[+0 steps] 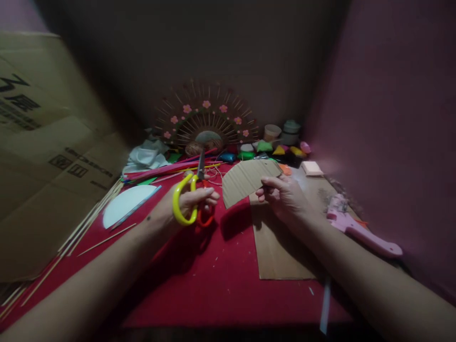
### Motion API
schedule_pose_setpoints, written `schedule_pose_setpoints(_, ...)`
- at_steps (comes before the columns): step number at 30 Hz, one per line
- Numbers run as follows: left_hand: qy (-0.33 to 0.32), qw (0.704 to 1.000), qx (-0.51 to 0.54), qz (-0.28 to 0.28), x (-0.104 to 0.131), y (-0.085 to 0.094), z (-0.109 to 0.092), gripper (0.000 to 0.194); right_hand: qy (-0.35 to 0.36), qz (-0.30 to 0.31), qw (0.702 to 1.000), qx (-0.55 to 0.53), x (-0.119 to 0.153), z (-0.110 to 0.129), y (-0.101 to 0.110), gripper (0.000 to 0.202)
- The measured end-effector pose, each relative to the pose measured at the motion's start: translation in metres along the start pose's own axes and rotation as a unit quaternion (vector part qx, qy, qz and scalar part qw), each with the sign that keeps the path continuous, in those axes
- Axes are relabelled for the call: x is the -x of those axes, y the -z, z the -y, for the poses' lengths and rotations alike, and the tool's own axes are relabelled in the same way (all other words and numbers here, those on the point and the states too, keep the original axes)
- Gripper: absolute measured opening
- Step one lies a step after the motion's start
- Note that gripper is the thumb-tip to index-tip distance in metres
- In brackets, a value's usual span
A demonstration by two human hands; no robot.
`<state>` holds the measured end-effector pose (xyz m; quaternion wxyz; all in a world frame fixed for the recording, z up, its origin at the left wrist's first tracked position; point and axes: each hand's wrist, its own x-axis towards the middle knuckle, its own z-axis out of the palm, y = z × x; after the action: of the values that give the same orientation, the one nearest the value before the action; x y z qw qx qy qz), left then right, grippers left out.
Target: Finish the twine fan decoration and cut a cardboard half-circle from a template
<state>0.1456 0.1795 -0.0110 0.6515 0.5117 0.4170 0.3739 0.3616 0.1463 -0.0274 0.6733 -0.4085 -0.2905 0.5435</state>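
My left hand (197,197) holds a pair of scissors (185,199) with one yellow and one red handle loop, its dark blades pointing up and away from me. The thumb passes through the yellow loop. Pinched between the thumb and fingers of my right hand (281,197) is a half-round piece of corrugated cardboard (247,180), raised above the table. The scissors' blades stand apart from the cardboard, to its left. Below my right hand lies a larger flat cardboard sheet (274,251).
A flower-decorated fan (206,114) stands at the back. To the left are a white half-disc (128,204), thin sticks (78,232) and a big cardboard box (53,156). A pink glue gun (363,235) lies right. Colourful clay packs (265,146) line the red table's (213,294) back.
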Motion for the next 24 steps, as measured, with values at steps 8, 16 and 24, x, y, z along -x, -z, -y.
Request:
schedule_pose_setpoints(8,-0.024,0.999,0.018,0.026,-0.012,-0.016,0.022,0.022,0.011,0.015,1.000,0.013,0.001,-0.010,0.005,0.018)
schedule_pose_setpoints(16,-0.038,0.999,0.018,-0.006,-0.013,-0.004,0.026,0.042,-0.024,0.016,1.000,-0.010,0.000,-0.003,0.005,0.012)
schedule_pose_setpoints(24,-0.048,0.998,0.015,0.022,-0.012,0.002,0.024,0.048,-0.063,0.058,0.994,0.061,0.006,0.000,0.004,0.023)
